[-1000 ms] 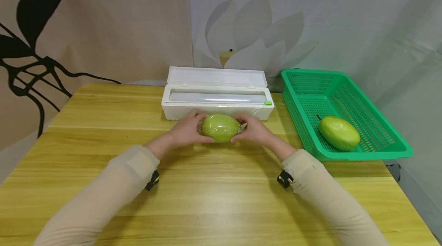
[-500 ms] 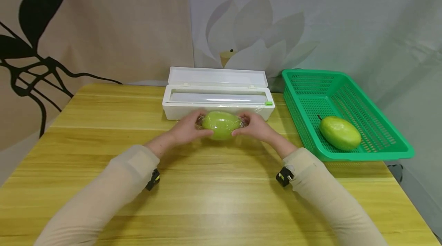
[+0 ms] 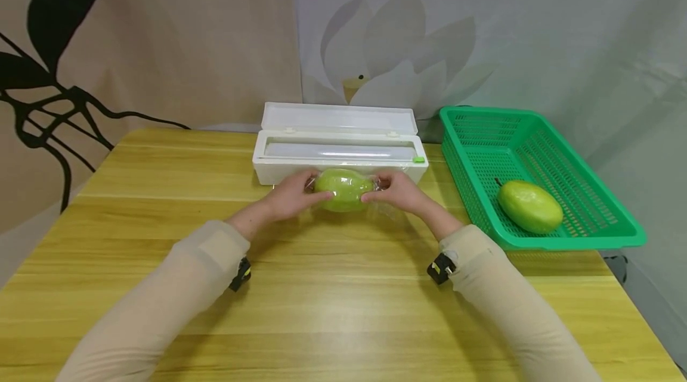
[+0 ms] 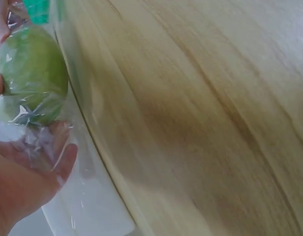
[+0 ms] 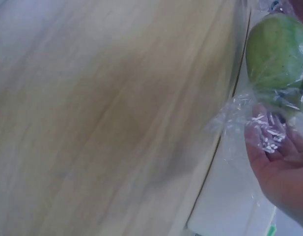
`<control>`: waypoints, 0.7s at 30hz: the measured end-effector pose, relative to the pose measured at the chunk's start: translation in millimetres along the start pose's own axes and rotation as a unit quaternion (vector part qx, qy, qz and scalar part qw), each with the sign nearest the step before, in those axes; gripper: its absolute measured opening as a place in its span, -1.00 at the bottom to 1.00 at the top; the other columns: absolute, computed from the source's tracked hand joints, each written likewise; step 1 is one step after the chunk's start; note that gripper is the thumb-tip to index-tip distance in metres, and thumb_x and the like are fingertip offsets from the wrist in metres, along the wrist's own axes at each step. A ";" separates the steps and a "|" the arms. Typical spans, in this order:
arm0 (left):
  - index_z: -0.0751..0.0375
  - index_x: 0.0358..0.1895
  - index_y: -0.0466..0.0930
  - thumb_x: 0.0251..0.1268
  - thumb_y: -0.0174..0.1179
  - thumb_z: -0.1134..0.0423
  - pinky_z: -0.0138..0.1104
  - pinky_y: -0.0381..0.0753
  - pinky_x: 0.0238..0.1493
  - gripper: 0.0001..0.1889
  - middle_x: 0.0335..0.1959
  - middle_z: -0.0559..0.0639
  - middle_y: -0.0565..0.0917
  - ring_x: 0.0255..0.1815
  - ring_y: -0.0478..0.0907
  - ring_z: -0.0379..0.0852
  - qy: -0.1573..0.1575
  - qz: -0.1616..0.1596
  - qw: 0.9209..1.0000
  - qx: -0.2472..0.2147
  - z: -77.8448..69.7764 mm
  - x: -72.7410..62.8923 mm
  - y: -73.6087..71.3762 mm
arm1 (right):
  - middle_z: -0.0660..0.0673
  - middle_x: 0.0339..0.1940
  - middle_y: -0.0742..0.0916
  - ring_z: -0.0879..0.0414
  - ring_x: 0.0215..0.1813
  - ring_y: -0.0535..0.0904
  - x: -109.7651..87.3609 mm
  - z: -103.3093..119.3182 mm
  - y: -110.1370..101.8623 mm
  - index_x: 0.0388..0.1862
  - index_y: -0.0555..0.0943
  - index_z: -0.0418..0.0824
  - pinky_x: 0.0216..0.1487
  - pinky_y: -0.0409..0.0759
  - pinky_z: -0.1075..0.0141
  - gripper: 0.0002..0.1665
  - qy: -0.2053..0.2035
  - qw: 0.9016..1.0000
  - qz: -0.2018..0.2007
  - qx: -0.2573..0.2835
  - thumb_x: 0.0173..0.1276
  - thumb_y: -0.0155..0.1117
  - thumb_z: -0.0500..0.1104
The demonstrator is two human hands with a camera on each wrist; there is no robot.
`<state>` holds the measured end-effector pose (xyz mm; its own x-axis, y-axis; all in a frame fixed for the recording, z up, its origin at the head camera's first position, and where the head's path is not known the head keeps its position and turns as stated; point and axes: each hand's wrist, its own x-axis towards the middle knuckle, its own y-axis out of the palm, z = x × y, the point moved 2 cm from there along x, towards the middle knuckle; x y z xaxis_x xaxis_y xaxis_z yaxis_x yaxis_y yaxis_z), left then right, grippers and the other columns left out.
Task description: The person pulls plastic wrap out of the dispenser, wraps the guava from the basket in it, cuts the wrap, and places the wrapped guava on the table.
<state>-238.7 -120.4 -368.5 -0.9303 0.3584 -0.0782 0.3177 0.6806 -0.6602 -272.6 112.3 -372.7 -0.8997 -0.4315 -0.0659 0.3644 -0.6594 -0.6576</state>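
A green mango (image 3: pixel 343 182) in clear plastic wrap (image 5: pixel 234 114) is held between both hands, just in front of the white cling film dispenser (image 3: pixel 338 118). My left hand (image 3: pixel 290 196) grips its left end, thumb along the near side. My right hand (image 3: pixel 402 192) grips the right end the same way. Crumpled film gathers over the fingers at both ends, as the left wrist view shows around the mango (image 4: pixel 36 71). Loose film trails beside the right hand (image 5: pixel 284 172) in the right wrist view. The far side of the mango is hidden in the head view.
The dispenser's lid stands open, with a film roll (image 3: pixel 340 151) inside and a green slider (image 3: pixel 418 160) at its right. To the right, a green plastic basket (image 3: pixel 569 244) holds another mango (image 3: pixel 530 206). A printed curtain (image 3: pixel 204 36) hangs behind the wooden table (image 3: pixel 343 310).
Both hands have moved the wrapped mango slightly up in the picture, closer to the dispenser. Loose film now shows below the right hand. The basket and dispenser have stayed put.
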 end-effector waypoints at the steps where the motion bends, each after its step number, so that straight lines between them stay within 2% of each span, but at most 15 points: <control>1: 0.32 0.22 0.28 0.21 0.21 -0.04 -0.07 0.39 0.29 -0.35 0.18 0.22 0.46 0.23 0.42 0.12 0.000 -0.001 1.000 0.004 0.1 0.2 0.5 | -0.13 -0.37 0.69 0.18 -0.38 0.48 0.7 -0.3 0.5 -0.05 0.61 -0.30 -0.35 0.47 0.41 -0.49 -0.002 1.000 0.001 -0.007 0.02 0.49 -0.11; 5: 0.33 0.21 0.26 0.08 0.32 -0.01 -0.07 0.38 0.29 -0.28 0.17 0.22 0.45 0.21 0.41 0.12 0.005 -0.005 1.000 0.026 2.5 0.9 4.3 | -0.19 -0.15 0.69 0.11 -0.23 0.55 1.6 -1.8 4.4 0.07 0.54 -0.31 -0.22 0.55 0.38 -0.33 -0.011 0.999 0.012 -0.034 -0.04 0.53 -0.11; 10: 0.35 0.27 0.19 0.06 0.34 -0.02 -0.06 0.35 0.32 -0.20 0.20 0.23 0.40 0.24 0.37 0.13 0.024 -0.023 0.998 0.062 4.7 1.9 8.3 | -0.24 0.00 0.61 -0.03 -0.05 0.55 -0.5 -1.7 9.5 0.20 0.42 -0.31 -0.03 0.59 0.19 -0.24 -0.047 0.997 0.029 -0.056 0.03 0.48 -0.11; 15: 0.38 0.31 0.14 0.05 0.33 -0.06 -0.04 0.31 0.34 -0.13 0.24 0.26 0.37 0.27 0.33 0.15 0.030 -0.047 0.993 0.104 2.0 2.4 10.6 | -0.26 0.21 0.53 -0.12 0.22 0.46 -4.1 1.0 10.3 0.32 0.30 -0.31 0.29 0.41 0.04 -0.11 -0.098 0.988 0.022 -0.121 0.05 0.47 -0.06; 18: 0.37 0.33 0.11 0.05 0.32 -0.08 -0.04 0.30 0.35 -0.11 0.26 0.27 0.35 0.28 0.32 0.16 0.026 -0.052 0.992 0.115 0.2 2.4 12.3 | -0.24 0.26 0.50 -0.12 0.29 0.40 -6.4 2.0 9.7 0.35 0.26 -0.28 0.35 0.33 0.02 -0.03 -0.098 0.982 0.013 -0.158 0.03 0.48 0.01; 21: 0.35 0.35 0.08 0.06 0.31 -0.09 -0.03 0.28 0.36 -0.09 0.29 0.25 0.33 0.30 0.30 0.15 0.015 -0.054 0.991 0.119 0.2 1.9 13.8 | -0.24 0.30 0.47 -0.13 0.32 0.38 -9.5 2.3 8.6 0.38 0.21 -0.26 0.34 0.35 0.00 0.05 -0.079 0.979 0.007 -0.188 0.01 0.47 0.10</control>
<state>-236.1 -110.5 -378.0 -0.9493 0.3137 0.0221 0.1616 0.5469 -0.8214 -260.4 109.3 -376.0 -0.8363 -0.5478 0.0211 0.2349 -0.3928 -0.8891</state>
